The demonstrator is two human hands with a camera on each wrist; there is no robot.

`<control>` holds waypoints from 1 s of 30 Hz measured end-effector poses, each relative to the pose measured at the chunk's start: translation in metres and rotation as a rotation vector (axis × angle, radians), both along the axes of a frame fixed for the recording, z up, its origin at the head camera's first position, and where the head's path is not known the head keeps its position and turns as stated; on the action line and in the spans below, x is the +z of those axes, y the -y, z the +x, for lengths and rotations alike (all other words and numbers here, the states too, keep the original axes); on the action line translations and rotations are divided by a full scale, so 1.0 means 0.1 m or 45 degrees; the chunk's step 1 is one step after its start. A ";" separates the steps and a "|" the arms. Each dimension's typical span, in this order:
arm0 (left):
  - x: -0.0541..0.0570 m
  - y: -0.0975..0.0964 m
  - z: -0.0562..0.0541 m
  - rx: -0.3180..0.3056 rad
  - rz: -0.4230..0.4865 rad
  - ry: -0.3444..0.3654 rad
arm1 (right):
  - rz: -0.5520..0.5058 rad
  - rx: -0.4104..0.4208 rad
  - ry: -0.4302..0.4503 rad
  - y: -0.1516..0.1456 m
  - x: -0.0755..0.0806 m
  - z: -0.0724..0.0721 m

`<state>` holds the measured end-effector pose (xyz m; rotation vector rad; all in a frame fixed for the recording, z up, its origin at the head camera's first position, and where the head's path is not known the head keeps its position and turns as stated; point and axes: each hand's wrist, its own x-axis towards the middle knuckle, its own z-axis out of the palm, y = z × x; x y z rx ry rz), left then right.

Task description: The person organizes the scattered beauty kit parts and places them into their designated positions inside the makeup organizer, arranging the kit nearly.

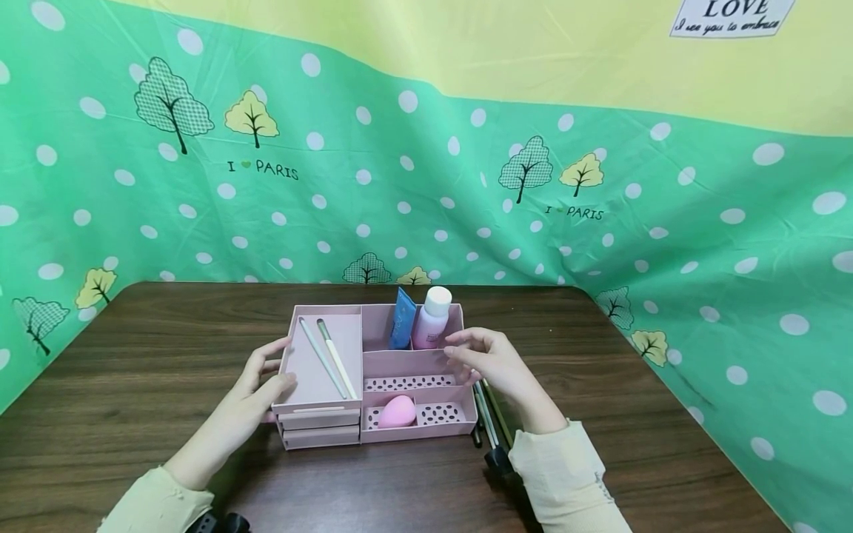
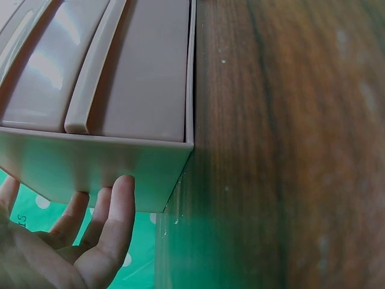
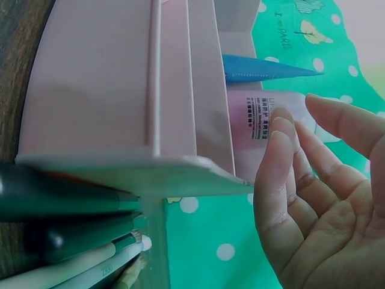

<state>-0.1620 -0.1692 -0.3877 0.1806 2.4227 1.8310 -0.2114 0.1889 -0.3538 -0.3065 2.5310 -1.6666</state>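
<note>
A pink makeup organizer (image 1: pixel 407 436) stands on the table. My left hand (image 1: pixel 256 385) is at its left side; in the left wrist view the fingertips rest against the side wall (image 2: pixel 54 153). My right hand (image 1: pixel 489 359) hovers at the back right corner, fingers loosely bent with nothing between them, close to a pink bottle with a white cap (image 1: pixel 432 318). That bottle stands upright in the back compartment, next to a blue tube (image 1: pixel 403 320). Two makeup brushes (image 1: pixel 333 359) lie on the left top tray. A pink makeup sponge (image 1: pixel 397 411) sits in a front compartment.
Several makeup brushes (image 3: pixel 90 268) lie on the table along the organizer's right side, partly under my right forearm. Drawers (image 1: pixel 320 428) face front at the organizer's left. A green and yellow patterned cloth (image 1: pixel 413 178) hangs behind the brown wooden table (image 1: pixel 166 355).
</note>
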 end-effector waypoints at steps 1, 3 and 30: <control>0.00 0.00 0.00 0.000 0.001 -0.001 | 0.000 0.000 -0.001 0.00 0.00 0.00; 0.00 0.00 0.00 0.000 0.003 -0.002 | -0.006 0.000 -0.004 0.01 0.01 0.00; 0.00 -0.02 0.00 -0.008 0.053 0.003 | 0.065 0.007 0.006 0.13 -0.01 0.04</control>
